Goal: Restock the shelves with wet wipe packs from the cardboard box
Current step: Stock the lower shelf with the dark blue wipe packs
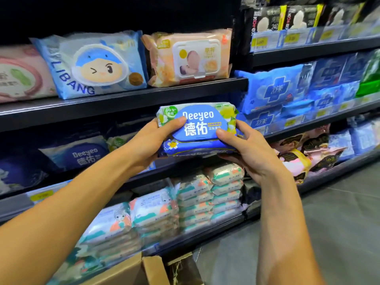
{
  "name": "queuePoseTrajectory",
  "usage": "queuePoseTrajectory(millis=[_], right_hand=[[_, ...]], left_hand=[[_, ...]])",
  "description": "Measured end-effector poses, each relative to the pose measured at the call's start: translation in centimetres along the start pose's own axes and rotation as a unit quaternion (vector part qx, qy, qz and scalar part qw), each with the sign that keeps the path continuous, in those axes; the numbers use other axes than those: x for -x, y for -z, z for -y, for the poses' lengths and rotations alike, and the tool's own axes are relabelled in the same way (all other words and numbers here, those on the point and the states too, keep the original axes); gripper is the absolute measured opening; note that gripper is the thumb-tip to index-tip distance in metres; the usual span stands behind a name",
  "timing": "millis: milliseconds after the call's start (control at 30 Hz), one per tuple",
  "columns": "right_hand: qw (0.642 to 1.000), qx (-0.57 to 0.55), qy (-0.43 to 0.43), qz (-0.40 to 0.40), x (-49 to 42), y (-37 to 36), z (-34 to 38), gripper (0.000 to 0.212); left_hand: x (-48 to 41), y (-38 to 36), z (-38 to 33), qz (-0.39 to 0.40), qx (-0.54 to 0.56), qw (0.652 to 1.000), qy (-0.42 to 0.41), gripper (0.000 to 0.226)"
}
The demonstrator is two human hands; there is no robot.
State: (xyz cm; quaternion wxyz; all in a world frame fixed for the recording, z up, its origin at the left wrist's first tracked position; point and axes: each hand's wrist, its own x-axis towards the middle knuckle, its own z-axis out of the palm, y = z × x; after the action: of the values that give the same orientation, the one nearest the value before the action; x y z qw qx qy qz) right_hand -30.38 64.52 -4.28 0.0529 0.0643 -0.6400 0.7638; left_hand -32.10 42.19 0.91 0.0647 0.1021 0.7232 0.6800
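**Two stacked wipe packs held before the middle shelf**

Both bare hands grip a stack of two soft, pillow-shaped wet wipe packs in glossy film. The top pack (197, 120) carries a blue rounded flap printed "Deeyeo" and a yellow-green floral border; the lower pack (195, 148), darker blue with a small white flower, lies flat beneath it and touches it. The left hand (153, 140) clasps the stack's 9 o'clock end, thumb pressed on the top face, the other fingers hidden behind. The right hand (244, 149) clasps the 3 o'clock end, thumb on the flap's edge and fingers curled under the lower pack. The stack sits just below the front lip of the upper shelf (123, 101), a dark, flat metal board.

On that shelf, at 11 o'clock from the stack, leans a light-blue pack (92, 64) with a cartoon face; at 12 o'clock a peach pack (189, 56) with a rigid white rectangular lid. At 9 o'clock, on the middle shelf, rests another Deeyeo pack (82, 155), blurred. At 6 o'clock, white packs (205, 198) with teal and orange marks stand in neat, crinkled stacks. At 7 o'clock, along the lower frame edge, the brown corrugated flaps of the cardboard box (139, 270) are open.
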Motion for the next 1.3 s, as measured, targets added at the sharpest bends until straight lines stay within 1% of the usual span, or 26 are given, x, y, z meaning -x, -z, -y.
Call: queuePoseTrajectory(millis=[100, 200, 233, 267, 300, 333, 400, 433, 467, 567, 633, 700, 767, 833, 900, 967, 1033, 1067, 1133, 1200, 1233, 1267, 1300], right_hand=[[0.999, -0.024, 0.036, -0.011, -0.7, 0.1, -1.1, 0.053], [0.994, 0.009, 0.102, -0.047, -1.6, -0.2, -2.3, 0.056], [0.99, 0.025, 0.125, -0.06, -1.9, -0.4, -2.6, 0.058], [0.986, 0.032, 0.144, -0.072, -2.1, -0.7, -3.0, 0.06], [0.983, 0.035, 0.157, -0.084, -2.4, -0.9, -3.3, 0.062], [0.981, 0.032, 0.166, -0.098, -2.6, -1.1, -3.5, 0.064], [0.976, 0.027, 0.173, -0.13, -3.1, -1.4, -3.8, 0.072], [0.973, 0.03, 0.174, -0.149, -3.4, -1.5, -4.0, 0.075], [0.97, 0.036, 0.176, -0.165, -3.7, -1.6, -4.3, 0.078], [0.951, 0.086, 0.203, -0.216, -4.4, -2.7, -5.0, 0.078], [0.935, 0.137, 0.225, -0.238, -4.7, -3.8, -5.4, 0.076], [0.927, 0.186, 0.221, -0.24, -5.2, -4.6, -5.5, 0.075], [0.922, 0.254, 0.189, -0.225, -5.8, -5.1, -5.0, 0.073], [0.904, 0.325, 0.164, -0.222, -6.3, -5.4, -4.7, 0.069], [0.887, 0.37, 0.141, -0.237, -6.9, -5.4, -4.4, 0.057], [0.883, 0.396, 0.108, -0.229, -7.3, -5.2, -4.1, 0.039], [0.876, 0.427, 0.076, -0.212, -8.0, -4.8, -3.7, 0.018], [0.866, 0.448, 0.061, -0.211, -8.5, -4.7, -3.5, 0.014], [0.844, 0.49, 0.038, -0.215, -9.2, -4.6, -3.2, 0.017], [0.824, 0.523, 0.043, -0.211, -9.8, -4.5, -2.9, 0.045], [0.816, 0.539, 0.051, -0.203, -10.1, -4.3, -2.7, 0.055], [0.807, 0.555, 0.061, -0.191, -10.5, -4.1, -2.7, 0.056], [0.8, 0.57, 0.066, -0.177, -11.0, -3.8, -2.6, 0.052]], left_hand=[[-1.0, 1.0, 0.7, 0.009, -0.084, 0.995, -0.051, 0.026], [-1.8, 2.0, 1.3, -0.015, -0.199, 0.975, -0.093, 0.048], [-1.9, 2.2, 1.3, -0.028, -0.24, 0.964, -0.108, 0.049], [-2.2, 2.3, 1.3, -0.044, -0.287, 0.949, -0.124, 0.044], [-2.5, 2.4, 1.1, -0.062, -0.336, 0.93, -0.137, 0.039], [-2.9, 2.4, 0.9, -0.078, -0.38, 0.911, -0.141, 0.039], [-4.0, 2.7, 0.3, -0.094, -0.458, 0.873, -0.136, 0.057], [-4.7, 2.9, 0.1, -0.088, -0.485, 0.859, -0.136, 0.067], [-5.4, 3.0, 0.0, -0.074, -0.503, 0.85, -0.139, 0.072], [-7.7, 3.2, 0.2, -0.02, -0.544, 0.827, -0.14, 0.09], [-9.2, 3.6, 0.7, 0.008, -0.553, 0.822, -0.134, 0.094], [-10.6, 4.5, 1.5, 0.011, -0.566, 0.815, -0.121, 0.098], [-11.5, 5.2, 2.0, 0.007, -0.588, 0.802, -0.103, 0.093], [-11.8, 5.2, 2.4, -0.001, -0.613, 0.783, -0.107, 0.082], [-11.8, 4.9, 2.8, -0.019, -0.638, 0.763, -0.106, 0.081], [-11.8, 4.8, 3.1, -0.033, -0.654, 0.749, -0.1, 0.082], [-11.9, 5.0, 3.2, -0.038, -0.649, 0.754, -0.097, 0.083], [-12.1, 5.1, 3.3, -0.037, -0.643, 0.759, -0.093, 0.083], [-12.4, 4.9, 3.4, -0.039, -0.634, 0.768, -0.083, 0.083], [-12.8, 4.5, 3.6, -0.044, -0.629, 0.771, -0.083, 0.079], [-13.0, 4.2, 3.6, -0.044, -0.626, 0.774, -0.084, 0.076], [-13.4, 4.1, 3.6, -0.043, -0.623, 0.777, -0.082, 0.074], [-13.7, 4.0, 3.6, -0.043, -0.624, 0.777, -0.077, 0.072]])
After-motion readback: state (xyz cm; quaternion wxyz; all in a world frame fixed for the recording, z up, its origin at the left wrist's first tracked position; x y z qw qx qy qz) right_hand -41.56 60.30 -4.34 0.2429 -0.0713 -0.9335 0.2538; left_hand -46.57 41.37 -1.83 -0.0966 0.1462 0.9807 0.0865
